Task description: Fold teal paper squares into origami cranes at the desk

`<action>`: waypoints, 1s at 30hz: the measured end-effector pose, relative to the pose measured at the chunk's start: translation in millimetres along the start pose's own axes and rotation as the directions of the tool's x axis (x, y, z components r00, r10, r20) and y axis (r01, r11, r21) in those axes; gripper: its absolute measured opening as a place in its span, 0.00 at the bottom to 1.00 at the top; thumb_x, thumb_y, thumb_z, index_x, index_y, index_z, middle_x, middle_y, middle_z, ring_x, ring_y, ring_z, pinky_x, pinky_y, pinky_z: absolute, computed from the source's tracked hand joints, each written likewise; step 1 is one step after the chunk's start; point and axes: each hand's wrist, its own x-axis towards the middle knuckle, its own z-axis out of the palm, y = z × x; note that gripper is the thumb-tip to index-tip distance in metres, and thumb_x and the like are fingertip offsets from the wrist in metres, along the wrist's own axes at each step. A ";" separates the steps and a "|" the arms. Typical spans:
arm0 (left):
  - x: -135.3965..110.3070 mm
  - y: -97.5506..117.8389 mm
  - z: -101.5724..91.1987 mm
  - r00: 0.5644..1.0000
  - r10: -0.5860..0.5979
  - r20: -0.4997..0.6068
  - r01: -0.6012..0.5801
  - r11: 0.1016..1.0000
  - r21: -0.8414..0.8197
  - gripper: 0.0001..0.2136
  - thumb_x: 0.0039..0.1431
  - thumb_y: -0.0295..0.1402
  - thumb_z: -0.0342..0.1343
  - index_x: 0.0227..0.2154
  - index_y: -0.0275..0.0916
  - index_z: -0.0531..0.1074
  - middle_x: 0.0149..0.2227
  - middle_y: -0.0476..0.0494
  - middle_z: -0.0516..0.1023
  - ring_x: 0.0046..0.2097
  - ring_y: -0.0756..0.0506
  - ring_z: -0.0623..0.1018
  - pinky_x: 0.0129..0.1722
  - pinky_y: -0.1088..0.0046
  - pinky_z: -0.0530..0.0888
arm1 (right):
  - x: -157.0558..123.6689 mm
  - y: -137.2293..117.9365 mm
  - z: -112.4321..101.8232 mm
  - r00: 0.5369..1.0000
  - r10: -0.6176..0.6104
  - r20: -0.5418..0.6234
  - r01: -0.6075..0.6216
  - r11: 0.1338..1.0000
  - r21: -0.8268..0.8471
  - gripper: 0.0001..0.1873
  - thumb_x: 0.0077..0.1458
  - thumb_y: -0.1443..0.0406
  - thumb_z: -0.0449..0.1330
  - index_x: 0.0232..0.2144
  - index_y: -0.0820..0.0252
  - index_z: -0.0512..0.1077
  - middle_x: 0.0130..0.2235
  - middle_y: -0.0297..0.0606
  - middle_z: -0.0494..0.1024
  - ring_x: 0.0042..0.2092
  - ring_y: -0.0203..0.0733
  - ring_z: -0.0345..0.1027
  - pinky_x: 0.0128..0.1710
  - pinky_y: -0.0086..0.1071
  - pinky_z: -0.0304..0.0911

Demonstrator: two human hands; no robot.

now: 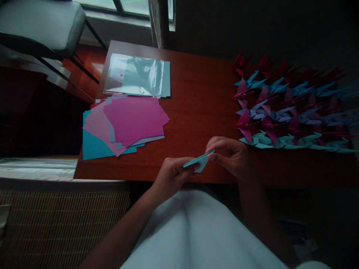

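My left hand (171, 175) and my right hand (231, 156) pinch the two ends of a small folded teal paper (199, 161), held flat just above the near edge of the wooden table (196, 101). The left fingers close on its lower left end, the right fingers on its upper right tip. Rows of finished paper cranes (291, 108) in red, blue, magenta, lilac and teal lie on the table to the right of my right hand.
A loose stack of pink, magenta, lilac and teal paper sheets (126, 123) lies at the table's left. Behind it is a clear plastic sleeve (137, 76) of sheets. A grey chair (42, 26) stands at the far left by the window.
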 end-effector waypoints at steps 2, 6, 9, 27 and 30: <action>0.7 -0.6 0.7 1.000 -0.021 0.009 0.022 0.999 -0.033 0.09 0.63 0.33 0.59 0.40 0.40 0.84 0.33 0.44 0.85 0.33 0.46 0.83 0.35 0.74 0.79 | -0.1 -0.3 0.6 1.000 -0.012 -0.002 0.012 1.000 -0.013 0.02 0.55 0.62 0.69 0.33 0.52 0.80 0.33 0.35 0.80 0.35 0.41 0.72 0.34 0.36 0.67; 2.3 -1.3 2.3 0.998 -0.063 -0.001 0.063 0.997 -0.054 0.09 0.63 0.34 0.59 0.40 0.40 0.84 0.34 0.44 0.85 0.34 0.46 0.83 0.36 0.73 0.80 | -0.7 -1.6 4.3 0.997 -0.004 -0.072 -0.002 0.997 -0.073 0.02 0.55 0.63 0.69 0.30 0.52 0.80 0.31 0.35 0.80 0.34 0.41 0.72 0.32 0.35 0.65; 3.2 -1.0 3.6 0.996 -0.095 -0.002 0.094 0.991 -0.092 0.09 0.62 0.35 0.60 0.39 0.39 0.83 0.34 0.44 0.85 0.34 0.45 0.83 0.36 0.70 0.81 | -0.5 -3.5 8.3 0.988 0.034 -0.150 -0.052 0.992 -0.117 0.04 0.54 0.63 0.69 0.28 0.53 0.80 0.30 0.35 0.80 0.33 0.41 0.71 0.32 0.35 0.65; 7.6 -11.4 14.1 0.972 -0.207 -0.110 0.166 0.939 -0.302 0.13 0.60 0.42 0.63 0.35 0.35 0.80 0.30 0.42 0.84 0.31 0.44 0.84 0.31 0.71 0.82 | 2.0 14.6 36.0 0.948 0.243 -0.204 -0.226 0.968 0.107 0.16 0.56 0.49 0.64 0.35 0.54 0.76 0.33 0.33 0.77 0.34 0.38 0.70 0.33 0.30 0.66; 8.1 -11.6 15.8 0.966 -0.225 -0.130 0.166 0.919 -0.357 0.13 0.59 0.43 0.64 0.34 0.36 0.79 0.30 0.42 0.84 0.31 0.43 0.84 0.30 0.71 0.81 | 1.3 12.8 39.6 0.962 0.214 -0.171 -0.214 0.977 0.023 0.13 0.58 0.53 0.64 0.30 0.55 0.74 0.30 0.33 0.74 0.33 0.38 0.68 0.34 0.31 0.64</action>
